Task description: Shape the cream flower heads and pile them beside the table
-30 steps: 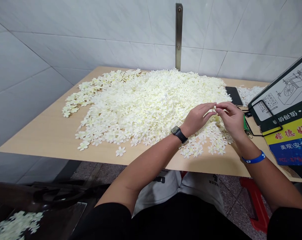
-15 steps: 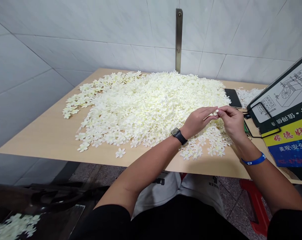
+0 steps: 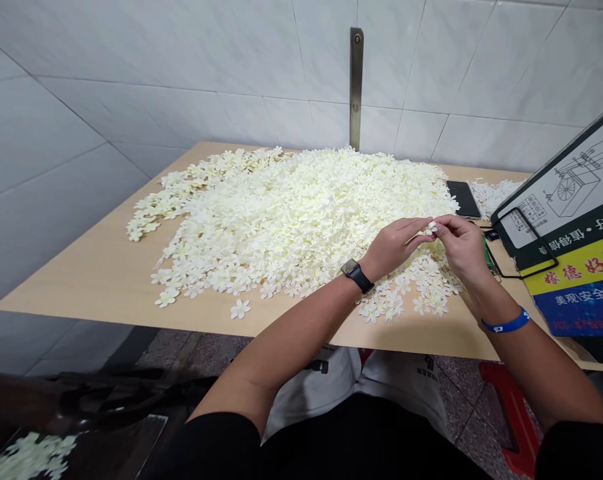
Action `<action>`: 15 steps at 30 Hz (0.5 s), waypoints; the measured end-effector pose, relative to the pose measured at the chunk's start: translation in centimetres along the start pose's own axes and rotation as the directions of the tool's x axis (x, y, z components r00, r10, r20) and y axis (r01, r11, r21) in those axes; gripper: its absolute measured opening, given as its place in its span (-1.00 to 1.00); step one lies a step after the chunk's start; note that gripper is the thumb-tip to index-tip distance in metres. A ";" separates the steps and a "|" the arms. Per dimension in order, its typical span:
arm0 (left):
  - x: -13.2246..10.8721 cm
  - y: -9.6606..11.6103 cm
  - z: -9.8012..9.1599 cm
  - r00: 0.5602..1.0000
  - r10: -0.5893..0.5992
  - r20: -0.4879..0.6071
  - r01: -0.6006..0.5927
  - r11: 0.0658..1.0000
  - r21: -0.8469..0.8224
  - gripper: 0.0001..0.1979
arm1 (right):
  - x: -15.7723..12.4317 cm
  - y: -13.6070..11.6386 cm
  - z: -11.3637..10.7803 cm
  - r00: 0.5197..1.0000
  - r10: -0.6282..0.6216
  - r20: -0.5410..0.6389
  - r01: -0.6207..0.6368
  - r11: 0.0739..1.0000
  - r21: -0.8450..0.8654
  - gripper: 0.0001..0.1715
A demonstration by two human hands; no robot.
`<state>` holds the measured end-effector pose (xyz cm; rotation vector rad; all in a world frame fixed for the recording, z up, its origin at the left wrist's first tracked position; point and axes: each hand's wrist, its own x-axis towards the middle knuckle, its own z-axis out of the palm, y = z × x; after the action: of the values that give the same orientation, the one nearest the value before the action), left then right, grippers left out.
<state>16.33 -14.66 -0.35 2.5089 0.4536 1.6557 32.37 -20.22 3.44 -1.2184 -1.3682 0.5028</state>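
A big heap of small cream-white cloth flowers (image 3: pixel 301 213) covers the middle of a light wooden table (image 3: pixel 96 280). Above the heap's right edge, my left hand (image 3: pixel 398 241) and my right hand (image 3: pixel 462 247) meet fingertip to fingertip, both pinching one small white flower (image 3: pixel 432 228) between them. The left wrist carries a black watch (image 3: pixel 357 275). A blue band (image 3: pixel 506 324) circles the right wrist. Loose flowers lie just under both hands.
A dark phone (image 3: pixel 464 198) lies at the back right, beside a smaller white pile (image 3: pixel 491 193). A printed cardboard box (image 3: pixel 571 227) leans at the right edge. A metal bracket (image 3: pixel 356 87) runs up the tiled wall. More flowers (image 3: pixel 26 457) lie low left; a red stool (image 3: pixel 511 413) stands under the table.
Both hands stayed together on the flower, with only small finger movement. The camera tilted slightly, so the scene sits a bit lower in view.
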 end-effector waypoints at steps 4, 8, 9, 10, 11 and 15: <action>0.0 0.0 0.0 1.000 0.002 0.002 -0.002 1.000 0.030 -0.65 | -0.4 -0.1 0.0 0.996 -0.085 -0.013 0.083 0.993 -0.081 -0.82; 0.0 0.1 0.1 1.000 -0.024 0.018 0.024 1.000 0.020 -0.68 | -0.9 -0.4 0.2 0.978 -0.202 -0.050 0.186 0.956 -0.229 -0.84; -0.1 0.2 0.1 0.999 -0.031 0.015 0.031 0.999 0.012 -0.68 | -0.9 -0.4 0.3 0.977 -0.206 -0.063 0.186 0.953 -0.240 -0.85; -0.1 0.2 0.1 0.999 -0.039 0.016 0.039 0.999 0.006 -0.69 | -0.9 -0.4 0.3 0.979 -0.187 -0.076 0.165 0.960 -0.226 -0.85; -0.1 0.2 0.1 0.999 -0.049 0.020 0.049 0.999 0.003 -0.69 | -0.9 -0.2 0.4 0.986 -0.143 -0.084 0.126 0.975 -0.184 -0.84; 0.0 0.3 0.0 0.993 -0.095 0.064 0.095 0.995 0.006 -0.70 | -0.5 0.8 0.7 0.994 0.109 -0.020 -0.105 0.984 0.143 -0.71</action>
<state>16.35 -14.96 -0.29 2.4929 0.5597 1.5367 31.89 -20.09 2.42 -1.1821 -1.2266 0.6462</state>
